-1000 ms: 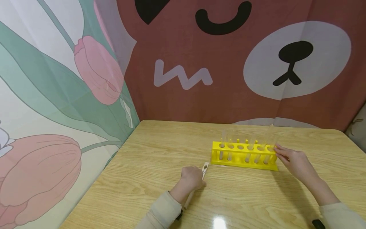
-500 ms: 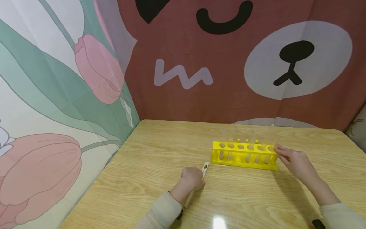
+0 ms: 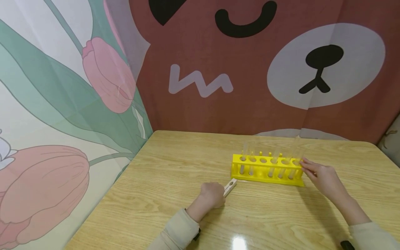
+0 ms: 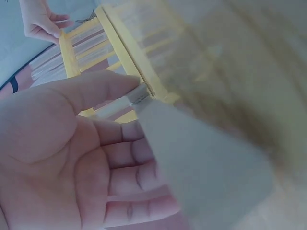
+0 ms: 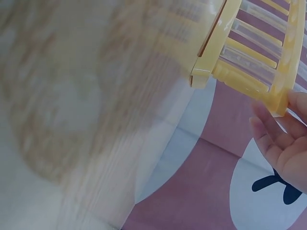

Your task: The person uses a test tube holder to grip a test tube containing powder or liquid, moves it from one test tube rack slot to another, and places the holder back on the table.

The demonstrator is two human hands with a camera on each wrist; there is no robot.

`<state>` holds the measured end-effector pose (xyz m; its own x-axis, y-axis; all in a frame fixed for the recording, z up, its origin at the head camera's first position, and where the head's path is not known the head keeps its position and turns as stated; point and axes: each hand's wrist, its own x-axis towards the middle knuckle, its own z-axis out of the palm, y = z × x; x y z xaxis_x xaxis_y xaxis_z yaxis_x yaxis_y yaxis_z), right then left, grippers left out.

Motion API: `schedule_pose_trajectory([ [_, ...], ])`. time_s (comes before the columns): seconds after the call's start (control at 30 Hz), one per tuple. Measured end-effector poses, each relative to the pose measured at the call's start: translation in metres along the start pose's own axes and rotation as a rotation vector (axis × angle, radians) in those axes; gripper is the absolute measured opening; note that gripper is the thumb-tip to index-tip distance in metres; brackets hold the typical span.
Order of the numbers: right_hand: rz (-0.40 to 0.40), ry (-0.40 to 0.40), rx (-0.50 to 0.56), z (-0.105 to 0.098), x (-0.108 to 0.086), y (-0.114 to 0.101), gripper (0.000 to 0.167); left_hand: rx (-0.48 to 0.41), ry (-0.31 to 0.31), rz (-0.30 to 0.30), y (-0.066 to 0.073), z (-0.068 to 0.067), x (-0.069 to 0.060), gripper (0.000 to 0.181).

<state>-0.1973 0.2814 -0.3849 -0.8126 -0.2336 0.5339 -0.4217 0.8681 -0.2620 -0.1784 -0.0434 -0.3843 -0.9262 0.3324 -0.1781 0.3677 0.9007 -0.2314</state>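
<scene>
A yellow test tube rack [image 3: 265, 179] stands on the wooden table, with several clear test tubes [image 3: 242, 169] upright in its holes. No tube shows in the third hole from the left. My left hand [image 3: 212, 194] holds a pale wooden test tube clamp [image 3: 230, 186], whose notched tip points at the rack's front left corner. In the left wrist view the thumb presses on the clamp [image 4: 206, 163], which looks large and blurred. At the rack's right end my right hand [image 3: 326, 177] pinches the top corner between thumb and fingers; the right wrist view shows these fingers [image 5: 268, 132] at that corner.
The wooden table [image 3: 162, 163] reaches back to a cloth backdrop [image 3: 200, 111] printed with a brown bear. Another cloth with tulips [image 3: 109, 76] hangs along the left side. A light glare lies on the table's front.
The clamp in my left hand has turned so that its tip swung right, to the rack's front left corner. My right hand and the rack have stayed in place.
</scene>
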Motion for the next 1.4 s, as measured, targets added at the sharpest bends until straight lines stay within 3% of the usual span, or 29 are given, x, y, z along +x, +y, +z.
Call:
schedule_pose_trajectory([
  [0.23,-0.034,0.057,-0.012,0.0013,-0.0002,-0.0006,0.028,-0.069,0.061,0.021,0.0003,0.0007,0.0027,0.035],
  [0.5,-0.064,0.093,-0.02,0.0027,0.0,0.0008,0.027,-0.202,0.16,0.098,0.0008,-0.0002,0.0036,0.028],
  [0.67,-0.076,0.115,-0.02,0.0027,0.0003,0.0001,0.026,-0.271,0.208,0.095,0.0025,-0.0011,0.0023,0.029],
  [0.77,-0.076,0.125,-0.016,0.0023,0.0003,-0.001,0.027,-0.268,0.23,0.095,0.0034,-0.0018,0.0021,0.032],
  [0.97,-0.047,0.128,-0.009,0.0022,0.001,-0.0014,0.027,-0.263,0.257,0.111,0.0059,-0.0022,0.0045,0.032],
  [1.13,-0.069,0.154,-0.015,0.0042,0.0009,-0.0014,0.028,-0.29,0.29,0.142,0.0061,-0.0056,0.003,0.029],
  [1.4,-0.102,0.174,-0.024,0.0065,0.0004,0.0001,0.029,-0.325,0.253,0.132,0.0071,-0.0056,0.0039,0.031],
])
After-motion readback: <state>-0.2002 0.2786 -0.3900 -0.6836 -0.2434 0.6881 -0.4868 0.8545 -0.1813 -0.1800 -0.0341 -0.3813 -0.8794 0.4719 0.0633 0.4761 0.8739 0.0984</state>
